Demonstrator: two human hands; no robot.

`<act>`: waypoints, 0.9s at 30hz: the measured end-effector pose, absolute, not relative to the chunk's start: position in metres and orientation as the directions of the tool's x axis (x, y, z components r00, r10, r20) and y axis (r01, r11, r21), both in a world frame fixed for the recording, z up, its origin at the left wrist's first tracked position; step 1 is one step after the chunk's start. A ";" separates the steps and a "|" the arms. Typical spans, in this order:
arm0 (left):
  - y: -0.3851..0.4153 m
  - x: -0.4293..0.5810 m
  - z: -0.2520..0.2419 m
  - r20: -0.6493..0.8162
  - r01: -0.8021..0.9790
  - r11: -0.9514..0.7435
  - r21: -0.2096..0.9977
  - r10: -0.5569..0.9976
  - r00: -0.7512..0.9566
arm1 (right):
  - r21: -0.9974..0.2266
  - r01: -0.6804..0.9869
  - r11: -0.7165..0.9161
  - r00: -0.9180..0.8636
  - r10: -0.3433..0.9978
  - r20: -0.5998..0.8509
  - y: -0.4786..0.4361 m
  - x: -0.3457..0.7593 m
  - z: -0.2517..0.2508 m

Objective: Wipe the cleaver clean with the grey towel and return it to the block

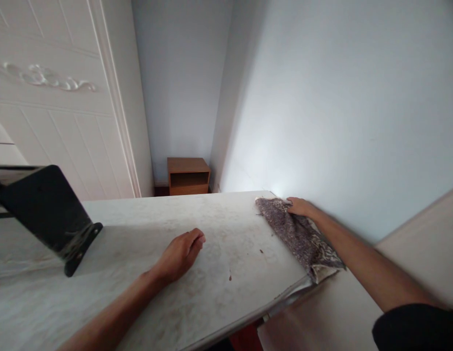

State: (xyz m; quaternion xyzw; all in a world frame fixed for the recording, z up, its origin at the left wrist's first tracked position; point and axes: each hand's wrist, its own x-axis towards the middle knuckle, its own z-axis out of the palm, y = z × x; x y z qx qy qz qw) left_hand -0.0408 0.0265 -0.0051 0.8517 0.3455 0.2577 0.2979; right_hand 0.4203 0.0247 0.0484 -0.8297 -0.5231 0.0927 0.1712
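Note:
My right hand point(299, 206) holds the far part of a patterned purple-brown cloth point(290, 234), close against the wall. The cloth is folded and lies along the right edge of the whitish tabletop point(219, 273), its near end hanging slightly past the corner. Some of my right fingers are hidden in the fabric. With fingers curled in and nothing visible in them, my left hand point(180, 253) is over the middle of the tabletop, apart from the cloth. Small brown specks point(230, 278) lie on the surface between my hands.
A black panel on a stand point(51, 212) stands at the left of the table. Behind are a white cabinet with carved trim point(62, 83) and a low brown wooden nightstand point(188, 165) in the corner. A pale wall point(321, 107) borders the right side.

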 end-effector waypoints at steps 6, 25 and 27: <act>0.028 -0.041 -0.008 0.271 0.422 -0.621 0.660 0.721 0.638 | -0.094 0.922 -0.375 0.386 0.888 0.250 0.009 0.375 0.045; 0.028 -0.060 -0.002 0.433 0.446 -0.748 0.491 0.654 0.620 | 0.078 0.925 -0.372 0.358 0.922 0.148 0.019 0.331 -0.021; 0.029 -0.062 -0.001 0.483 0.440 -0.778 0.448 0.625 0.614 | 0.097 0.942 -0.321 0.300 0.936 0.187 0.013 0.337 -0.027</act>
